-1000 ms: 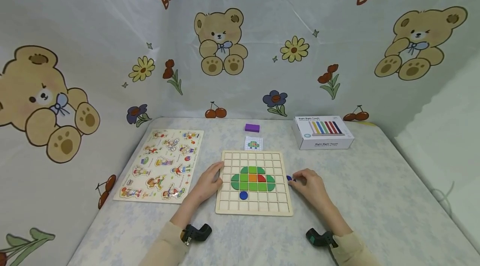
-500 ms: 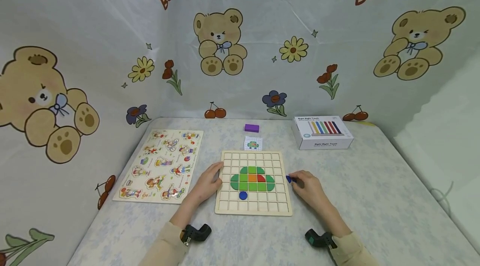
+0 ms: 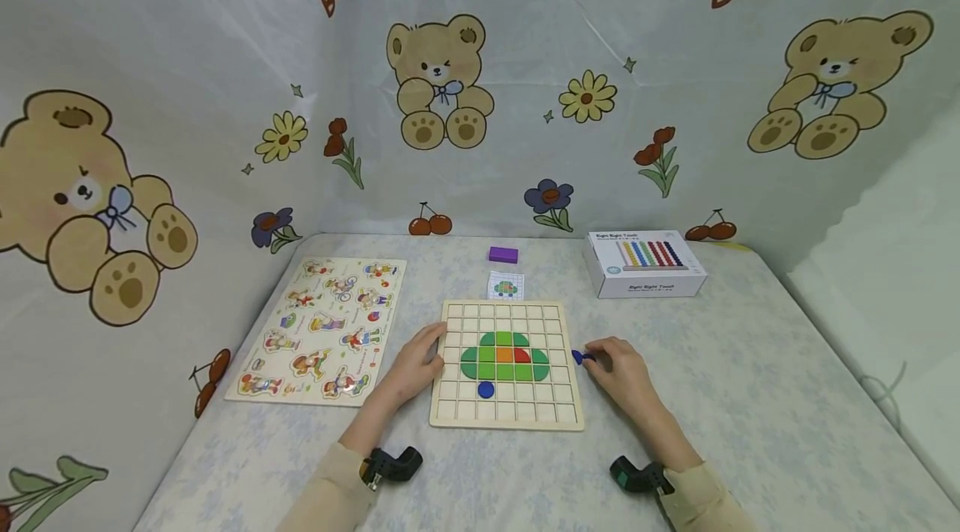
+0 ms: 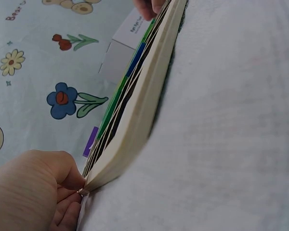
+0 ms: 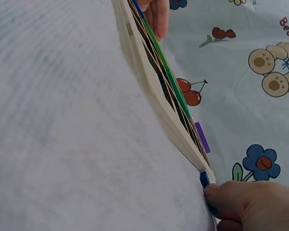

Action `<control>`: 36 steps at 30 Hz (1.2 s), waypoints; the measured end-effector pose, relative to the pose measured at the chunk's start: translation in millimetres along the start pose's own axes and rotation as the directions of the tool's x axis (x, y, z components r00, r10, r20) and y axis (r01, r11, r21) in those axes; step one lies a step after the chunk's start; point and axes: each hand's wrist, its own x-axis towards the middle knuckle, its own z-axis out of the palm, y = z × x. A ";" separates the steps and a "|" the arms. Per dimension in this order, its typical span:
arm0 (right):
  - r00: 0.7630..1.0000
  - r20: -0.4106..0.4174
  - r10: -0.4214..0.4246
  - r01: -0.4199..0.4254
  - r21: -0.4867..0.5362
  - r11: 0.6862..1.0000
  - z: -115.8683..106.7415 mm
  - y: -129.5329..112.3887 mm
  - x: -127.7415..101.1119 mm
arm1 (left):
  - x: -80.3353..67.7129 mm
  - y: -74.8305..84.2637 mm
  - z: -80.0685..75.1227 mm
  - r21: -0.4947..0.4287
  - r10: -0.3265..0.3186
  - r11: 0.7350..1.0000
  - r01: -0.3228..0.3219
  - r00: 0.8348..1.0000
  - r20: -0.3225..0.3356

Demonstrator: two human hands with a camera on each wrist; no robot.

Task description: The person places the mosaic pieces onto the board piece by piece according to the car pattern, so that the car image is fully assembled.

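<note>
A wooden grid board point(image 3: 507, 415) lies on the table, with green, orange and red tiles forming a dome shape point(image 3: 505, 358) and a blue disc point(image 3: 487, 388) one row below. My left hand point(image 3: 415, 363) grips the board's left edge point(image 4: 135, 122), thumb on top. My right hand point(image 3: 618, 368) sits just off the board's right edge and pinches a small blue piece point(image 3: 578, 358) between its fingertips. In the right wrist view the blue piece point(image 5: 204, 179) touches the board's corner point(image 5: 202, 163).
A picture puzzle board point(image 3: 324, 326) lies to the left. A small pattern card point(image 3: 506, 287) and a purple block point(image 3: 503, 254) sit behind the grid board. A white abacus box point(image 3: 647, 264) stands at the back right. Bear-print cloth walls the table in.
The right hand with the blue piece has shifted slightly toward the board's right edge. The left hand and the board have stayed still.
</note>
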 end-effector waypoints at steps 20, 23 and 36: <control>0.998 0.052 0.048 -0.057 0.203 0.977 -30.4 -43.7 12.6 | 0.9 0.1 0.0 -0.001 -0.007 1.000 0.008 1.000 0.006; 0.996 0.088 0.024 -0.045 0.250 0.967 -31.7 -57.3 14.8 | 0.4 0.6 -0.1 -0.003 -0.006 1.000 0.006 1.000 -0.002; 0.967 0.180 -0.180 0.105 0.358 0.928 -0.5 -81.4 4.9 | 1.5 -0.4 -0.4 0.001 -0.020 1.000 0.020 1.000 0.002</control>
